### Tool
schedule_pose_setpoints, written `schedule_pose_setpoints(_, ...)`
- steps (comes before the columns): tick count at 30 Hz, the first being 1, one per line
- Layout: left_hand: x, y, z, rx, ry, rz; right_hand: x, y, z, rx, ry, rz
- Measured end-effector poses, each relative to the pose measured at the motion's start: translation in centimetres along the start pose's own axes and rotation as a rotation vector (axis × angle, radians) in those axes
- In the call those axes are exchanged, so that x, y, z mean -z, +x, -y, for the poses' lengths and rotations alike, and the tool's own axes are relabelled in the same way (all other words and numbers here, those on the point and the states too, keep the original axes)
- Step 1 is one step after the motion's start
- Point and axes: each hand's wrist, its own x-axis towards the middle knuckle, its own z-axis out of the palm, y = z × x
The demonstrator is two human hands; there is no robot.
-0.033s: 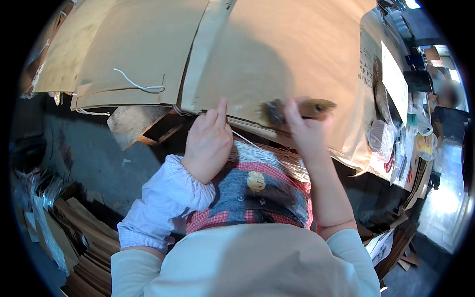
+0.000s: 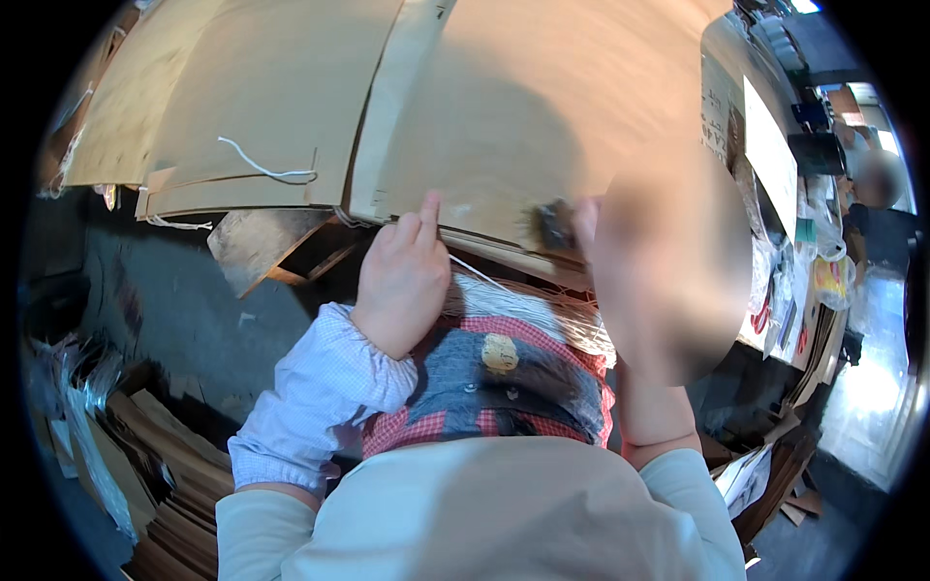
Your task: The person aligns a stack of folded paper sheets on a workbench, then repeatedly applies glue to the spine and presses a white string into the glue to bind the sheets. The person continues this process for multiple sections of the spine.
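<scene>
At the near edge of the counter (image 2: 504, 126), left hand (image 2: 404, 276) empty, right hand (image 2: 620, 250) gripping a brush (image 2: 555, 225), brushing seems underway, next needing even strokes.

Open passage above brown cardboard (image 2: 504, 116), white cord (image 2: 276, 175) at left, blurred right side, clearance unclear

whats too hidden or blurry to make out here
Right hand: in the head view, a blurred patch hides most of it and its grip.
Dark bristly tool: in the head view, its other end is lost in that patch.
Brown sheet: the head view's top edge cuts off its far end.
Other person at far right: blurred and too small in the head view for details.
</scene>
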Motion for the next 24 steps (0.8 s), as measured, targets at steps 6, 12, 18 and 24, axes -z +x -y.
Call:
schedule_pose_setpoints(6,0.0,0.1,0.1,-0.030,0.033,0.033,8.3,-0.2,-4.3,0.199,-0.458,-0.301)
schedule_pose_setpoints(12,0.1,-0.1,0.6,-0.025,-0.051,0.019,4.6,-1.8,-0.8,0.357,-0.117,-0.258)
schedule_pose_setpoints(18,0.3,0.1,0.8,-0.062,-0.085,0.000,-1.5,-2.4,0.5,0.284,0.351,-0.010)
schedule_pose_setpoints(24,-0.2,0.0,0.8,-0.055,-0.047,0.026,2.4,-1.9,-2.9,0.166,-0.033,-0.069)
